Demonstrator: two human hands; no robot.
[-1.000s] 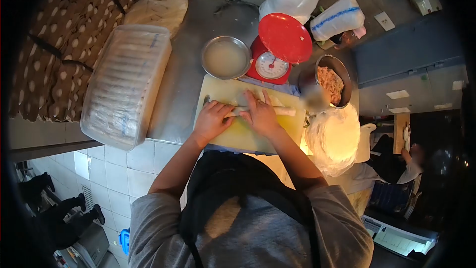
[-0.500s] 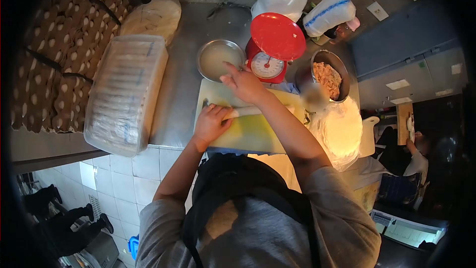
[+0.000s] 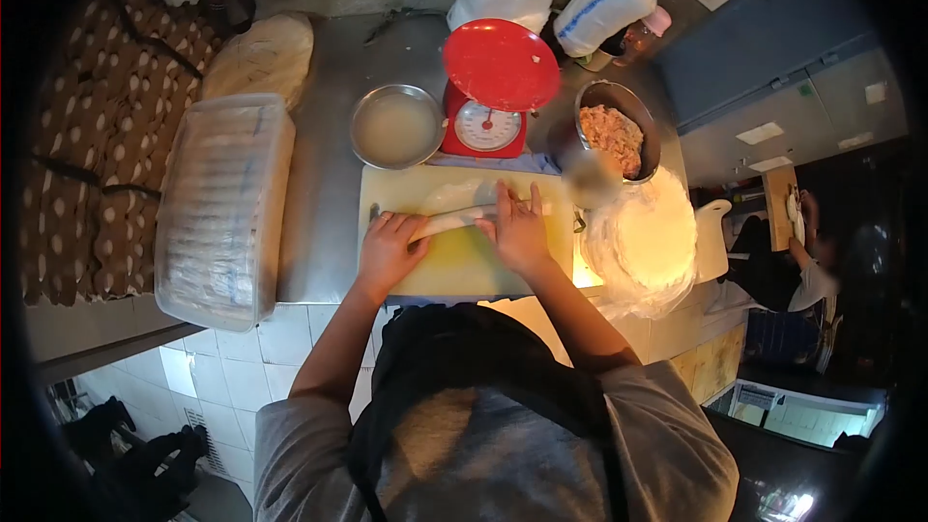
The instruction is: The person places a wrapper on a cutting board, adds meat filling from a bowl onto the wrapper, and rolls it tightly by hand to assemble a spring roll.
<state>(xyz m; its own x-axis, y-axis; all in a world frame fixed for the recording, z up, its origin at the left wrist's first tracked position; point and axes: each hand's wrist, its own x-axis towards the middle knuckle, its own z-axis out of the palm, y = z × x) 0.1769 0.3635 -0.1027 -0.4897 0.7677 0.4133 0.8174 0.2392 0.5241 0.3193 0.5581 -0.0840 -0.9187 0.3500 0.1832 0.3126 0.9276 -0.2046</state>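
A long pale rolled wrapper (image 3: 449, 220), like a spring roll, lies across the cutting board (image 3: 454, 275). My left hand (image 3: 389, 253) is closed over its left end, with thumb and fingers around it. My right hand (image 3: 519, 232) rests at the right part of the roll, fingers stretched out and spread. A wet-looking smear shows on the board just behind the roll. Behind the board stands a metal bowl (image 3: 357, 138) of cloudy liquid. To the right, a stack of thin round wrappers (image 3: 657, 242) lies on plastic.
A red kitchen scale (image 3: 488, 126) stands behind the board. Right of it, a metal pot (image 3: 650, 116) holds orange-pink filling (image 3: 611, 140). A lidded plastic box (image 3: 222, 213) with rolls is at left, beside stacked egg trays (image 3: 87, 155). Another person (image 3: 788, 275) is at far right.
My right hand has moved back from the rim of the liquid bowl to the right part of the roll. My left hand stays on the left end. The view has shifted slightly.
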